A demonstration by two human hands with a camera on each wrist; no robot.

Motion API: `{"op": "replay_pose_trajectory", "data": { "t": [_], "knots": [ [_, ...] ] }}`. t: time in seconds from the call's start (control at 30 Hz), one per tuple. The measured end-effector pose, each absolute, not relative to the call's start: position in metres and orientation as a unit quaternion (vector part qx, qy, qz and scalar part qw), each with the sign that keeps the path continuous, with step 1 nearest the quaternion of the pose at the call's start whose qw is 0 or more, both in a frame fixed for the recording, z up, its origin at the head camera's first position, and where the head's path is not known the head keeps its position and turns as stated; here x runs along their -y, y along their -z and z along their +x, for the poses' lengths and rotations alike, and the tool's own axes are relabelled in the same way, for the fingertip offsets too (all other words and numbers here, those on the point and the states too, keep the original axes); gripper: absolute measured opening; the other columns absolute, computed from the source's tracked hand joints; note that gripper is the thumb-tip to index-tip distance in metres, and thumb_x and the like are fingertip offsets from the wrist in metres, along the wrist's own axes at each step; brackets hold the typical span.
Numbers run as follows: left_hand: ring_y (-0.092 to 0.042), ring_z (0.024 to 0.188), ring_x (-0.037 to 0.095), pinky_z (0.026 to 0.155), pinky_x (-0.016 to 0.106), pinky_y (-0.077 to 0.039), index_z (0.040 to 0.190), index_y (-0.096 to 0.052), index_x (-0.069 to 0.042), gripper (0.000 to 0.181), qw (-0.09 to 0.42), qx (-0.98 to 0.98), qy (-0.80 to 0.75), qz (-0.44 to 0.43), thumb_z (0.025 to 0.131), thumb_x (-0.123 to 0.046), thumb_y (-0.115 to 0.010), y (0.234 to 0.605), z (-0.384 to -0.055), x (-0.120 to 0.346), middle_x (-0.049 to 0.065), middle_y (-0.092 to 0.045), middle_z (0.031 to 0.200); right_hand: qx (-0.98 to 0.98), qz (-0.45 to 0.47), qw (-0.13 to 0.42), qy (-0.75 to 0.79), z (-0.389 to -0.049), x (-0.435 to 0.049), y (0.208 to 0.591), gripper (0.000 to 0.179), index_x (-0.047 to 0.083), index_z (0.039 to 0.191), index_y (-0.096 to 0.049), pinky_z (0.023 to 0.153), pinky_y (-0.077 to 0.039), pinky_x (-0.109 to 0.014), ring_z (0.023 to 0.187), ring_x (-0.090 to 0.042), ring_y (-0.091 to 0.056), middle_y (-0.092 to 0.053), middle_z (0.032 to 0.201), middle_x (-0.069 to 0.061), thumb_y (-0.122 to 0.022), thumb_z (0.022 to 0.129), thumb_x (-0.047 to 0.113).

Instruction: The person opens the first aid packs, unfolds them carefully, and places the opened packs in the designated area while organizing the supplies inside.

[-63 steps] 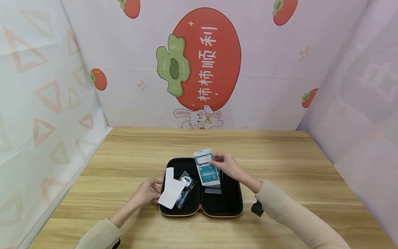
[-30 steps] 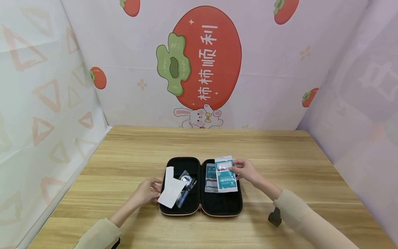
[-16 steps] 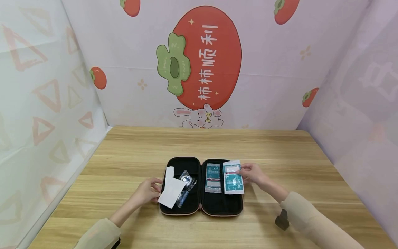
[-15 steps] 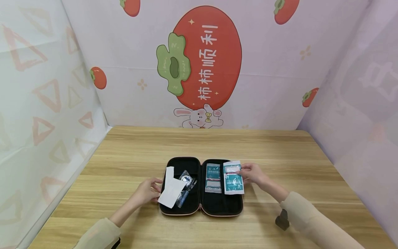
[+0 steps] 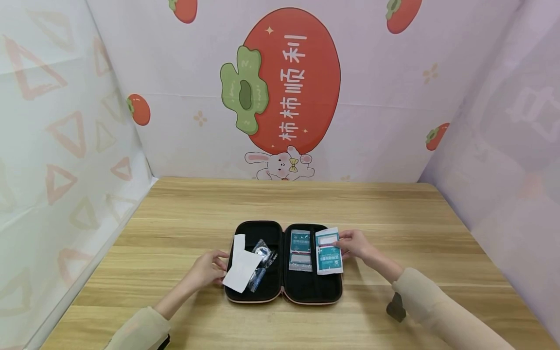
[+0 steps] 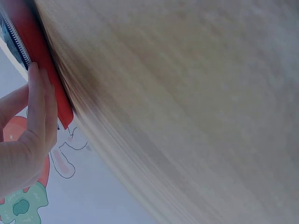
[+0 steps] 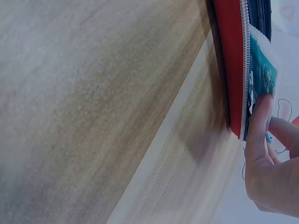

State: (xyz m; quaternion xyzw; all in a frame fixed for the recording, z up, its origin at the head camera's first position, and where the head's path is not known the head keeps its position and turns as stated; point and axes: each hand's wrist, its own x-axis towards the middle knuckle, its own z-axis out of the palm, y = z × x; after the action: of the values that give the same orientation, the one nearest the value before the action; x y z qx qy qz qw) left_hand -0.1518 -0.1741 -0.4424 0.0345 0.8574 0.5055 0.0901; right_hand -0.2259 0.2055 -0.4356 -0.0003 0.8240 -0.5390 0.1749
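An unzipped case (image 5: 312, 294) with a black inside and red outer sides lies spread on the table. My right hand (image 5: 356, 245) pinches a teal-and-white packet (image 5: 329, 260) by its right edge, over the upper right of the case's right half. To its left, another teal packet in clear wrapping (image 5: 300, 243) lies in that half. My left hand (image 5: 205, 269) touches the case's left edge; in the left wrist view its straight fingers (image 6: 37, 107) lie against the red side. The left half holds a white folded sheet (image 5: 240, 272), partly covering clear-wrapped items (image 5: 258, 277).
The wooden table (image 5: 197, 204) extends around the case on all sides. A printed cloth backdrop (image 5: 372, 121) rises behind it, with similar cloth walls at left and right. A dark wrist-worn device (image 5: 396, 307) hangs below the right sleeve.
My right hand has carried the teal-and-white packet rightward from near the case's centre, uncovering the other teal packet. Over the last half second it has shifted only slightly. My left hand stays put.
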Motion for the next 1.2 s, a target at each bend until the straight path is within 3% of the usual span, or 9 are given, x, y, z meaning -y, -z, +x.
{"op": "replay_pose_trajectory", "data": {
  "t": [0.5,1.2],
  "knots": [
    [-0.054,0.054,0.015,0.046,0.029,-0.053,0.107,-0.048,0.016,0.040,0.090,-0.858,-0.505,0.027,0.067,0.017,-0.055,0.443,-0.152,0.174,0.010,-0.053,0.073,-0.820,0.004,0.182,0.542,-0.228,-0.199,0.438,0.034,-0.016,0.111,-0.047,0.054,-0.054,-0.028,0.058,-0.012,-0.058,-0.065,0.082,-0.017,-0.056,0.083,0.001],
    [-0.054,0.055,0.015,0.048,0.031,-0.054,0.107,-0.048,0.016,0.041,0.094,-0.851,-0.516,0.022,0.067,0.017,-0.055,0.443,-0.152,0.173,0.010,-0.053,0.073,-0.807,-0.004,0.184,0.561,-0.230,-0.182,0.439,0.029,-0.017,0.106,-0.048,0.052,-0.054,-0.026,0.055,-0.011,-0.058,-0.064,0.075,-0.013,-0.056,0.083,-0.001]
  ]
}}
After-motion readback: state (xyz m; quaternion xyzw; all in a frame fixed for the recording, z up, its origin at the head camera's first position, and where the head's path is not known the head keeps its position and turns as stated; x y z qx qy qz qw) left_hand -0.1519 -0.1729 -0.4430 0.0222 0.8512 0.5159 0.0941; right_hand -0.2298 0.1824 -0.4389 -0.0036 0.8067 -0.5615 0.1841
